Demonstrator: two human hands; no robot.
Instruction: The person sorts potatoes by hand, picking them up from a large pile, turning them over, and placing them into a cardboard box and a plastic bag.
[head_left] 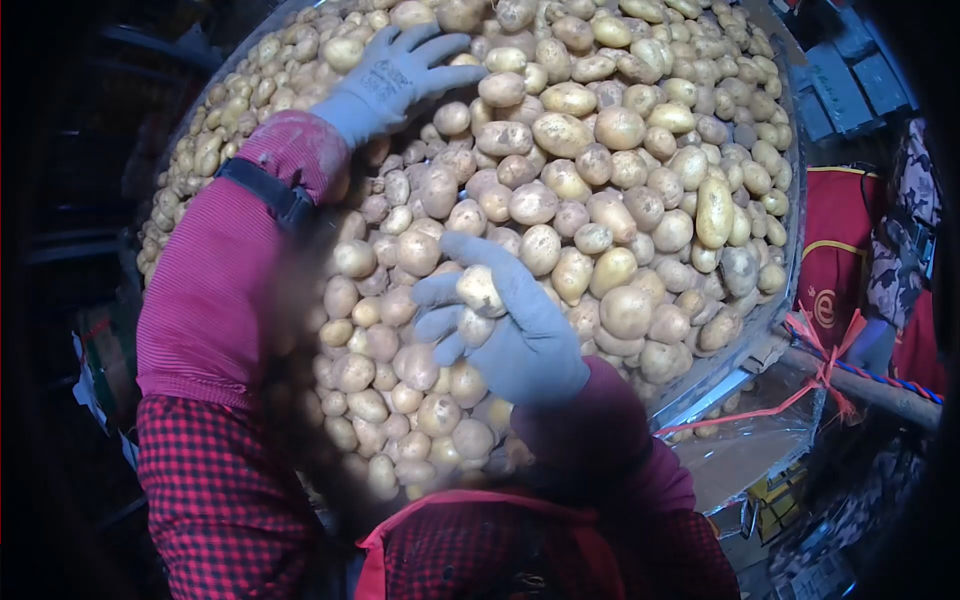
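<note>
A large heap of potatoes (620, 128) fills most of the view, pale yellow to brown and dusty with soil. My left hand (388, 84), in a grey-blue glove, reaches to the far left part of the heap. Its fingers are spread over the potatoes and nothing shows in its grip. Nearer my body, my right hand (528, 338), gloved the same way, has its palm turned up above the heap. Its curled fingers hold two small potatoes (480, 290), one pale and one partly behind the fingers.
A metal-edged bin wall (715, 372) borders the heap on the right. Red cord (828, 372) is tied round a pole there, with clear plastic sheeting below. A person in camouflage sleeves (915, 180) and a red apron (838, 240) stands at the right. Blue-green boxes (838, 90) lie behind.
</note>
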